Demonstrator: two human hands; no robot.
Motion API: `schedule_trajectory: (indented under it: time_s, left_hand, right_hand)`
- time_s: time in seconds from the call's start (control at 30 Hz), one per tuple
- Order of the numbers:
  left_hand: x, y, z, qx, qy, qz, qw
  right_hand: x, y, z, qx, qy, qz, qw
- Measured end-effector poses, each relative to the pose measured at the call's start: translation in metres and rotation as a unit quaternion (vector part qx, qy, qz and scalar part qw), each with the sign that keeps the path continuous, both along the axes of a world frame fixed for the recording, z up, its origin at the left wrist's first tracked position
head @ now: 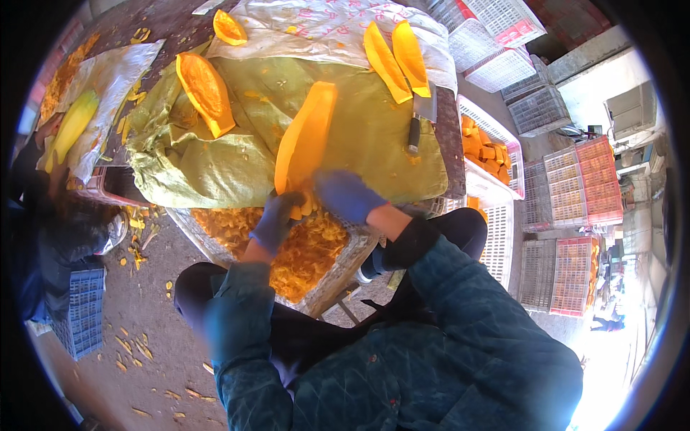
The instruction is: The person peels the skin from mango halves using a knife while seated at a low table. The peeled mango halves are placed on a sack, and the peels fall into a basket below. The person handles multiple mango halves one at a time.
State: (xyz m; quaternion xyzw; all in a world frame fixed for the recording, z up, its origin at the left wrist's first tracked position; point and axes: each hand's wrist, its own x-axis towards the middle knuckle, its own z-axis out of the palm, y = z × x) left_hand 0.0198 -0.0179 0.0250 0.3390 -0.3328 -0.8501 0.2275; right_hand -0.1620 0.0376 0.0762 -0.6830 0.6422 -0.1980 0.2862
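Note:
My left hand, in a blue glove, grips the near end of a long peeled orange squash piece that lies on green woven sacking. My right hand, also gloved, is blurred beside that same end; whether it holds anything cannot be told. Beneath both hands a crate holds stringy orange pulp. A hollowed squash piece and a smaller one lie to the left. Two long pieces lie at the far right, near a cleaver with a dark handle.
At the left a person's hands hold a yellow-green squash. A white crate of orange chunks stands right of the table. Stacked crates stand farther right. A blue crate and peel scraps are on the floor.

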Motion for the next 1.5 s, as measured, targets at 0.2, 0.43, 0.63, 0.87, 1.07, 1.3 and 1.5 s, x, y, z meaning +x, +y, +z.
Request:
schedule_trajectory:
  time_s: [0.2,0.43,0.63,0.87,1.07,1.3,1.5]
  left_hand:
    - [-0.004,-0.001,0.001,0.038,-0.012,0.029,0.999]
    - [-0.005,-0.005,-0.049,0.057,-0.042,0.042,0.997]
    - [0.005,-0.011,-0.081,-0.343,-0.039,-0.035,0.938]
    - [-0.003,-0.007,-0.029,0.091,-0.052,0.023,0.994]
    - [-0.001,-0.005,-0.019,0.059,-0.038,0.015,0.997]
    - [-0.004,-0.006,-0.015,0.039,-0.019,0.008,0.999]
    - [-0.003,-0.002,-0.013,0.047,-0.04,0.029,0.998]
  right_hand:
    - [-0.017,-0.048,-0.011,-0.013,0.301,-0.077,0.95]
    - [0.024,0.026,-0.057,-0.174,0.237,-0.033,0.955]
    - [-0.009,0.039,-0.062,-0.089,0.216,-0.017,0.972]
    - [-0.048,0.056,-0.091,-0.079,0.106,0.05,0.99]
    - [-0.085,0.034,-0.076,-0.132,0.321,0.151,0.926]
    - [-0.072,0.033,-0.068,0.046,0.301,-0.105,0.947]
    - [-0.022,0.075,-0.081,0.052,0.229,0.192,0.953]
